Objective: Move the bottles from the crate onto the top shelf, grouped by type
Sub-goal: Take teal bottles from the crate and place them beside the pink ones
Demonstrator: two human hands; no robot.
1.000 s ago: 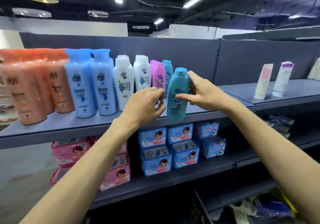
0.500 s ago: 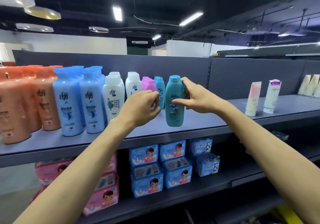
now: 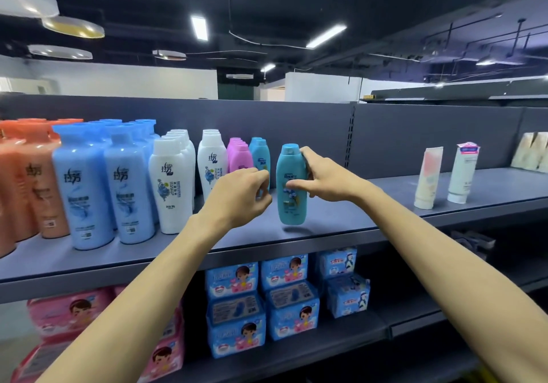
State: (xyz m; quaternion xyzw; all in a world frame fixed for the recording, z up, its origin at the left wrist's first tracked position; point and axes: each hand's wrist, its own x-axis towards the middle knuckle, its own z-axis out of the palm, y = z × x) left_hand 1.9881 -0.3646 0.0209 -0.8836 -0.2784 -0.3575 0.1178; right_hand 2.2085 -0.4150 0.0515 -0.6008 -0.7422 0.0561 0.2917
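Note:
My right hand [image 3: 326,179] grips a teal bottle [image 3: 292,201] by its upper side. The bottle is upright and hovers just above the top shelf [image 3: 341,222], with a shadow under it. Behind and to its left stands a short row of matching teal bottles [image 3: 261,152]. My left hand [image 3: 237,195] has curled fingers right in front of that row; whether it holds a bottle is hidden. Pink bottles [image 3: 238,157], white bottles [image 3: 170,192], light blue bottles [image 3: 86,198] and orange bottles [image 3: 26,189] stand in groups further left. The crate is out of view.
Two upright tubes [image 3: 427,178] [image 3: 462,175] stand on the shelf to the right, with bare shelf between them and the teal bottle. The shelf's back panel [image 3: 415,136] rises behind. Blue boxes [image 3: 284,299] and pink boxes [image 3: 68,314] fill the shelf below.
My right hand has carried the teal bottle from the shelf's front edge further in over the shelf. My left hand kept its curled pose. The view tilted up, dropping the floor items out of sight.

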